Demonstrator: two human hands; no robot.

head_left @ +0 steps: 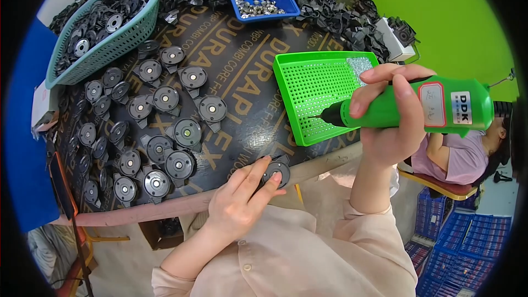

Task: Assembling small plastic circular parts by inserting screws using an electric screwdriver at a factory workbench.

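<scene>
At the table's front edge my left hand (239, 201) has its fingers closed around a round black plastic part (279, 171), thumb and fingertips on its rim. My right hand (388, 140) is wrapped around a green electric screwdriver (462, 104), held level with its bit pointing left. That bit is over a bright green screw tray (290, 111) full of small holes. Small silver screws (358, 67) lie heaped in the tray's far right corner. Left of my hands, several similar round black parts (179, 165) with tabs are spread over the table, each with a metal centre.
A teal basket (110, 49) of black parts stands at the far left. At the back, a blue bin (269, 17) holds shiny metal pieces beside heaped black parts (330, 5). A white box (393, 44) is at the back right. Another person (456, 154) sits on the right, near stacked blue crates (473, 242).
</scene>
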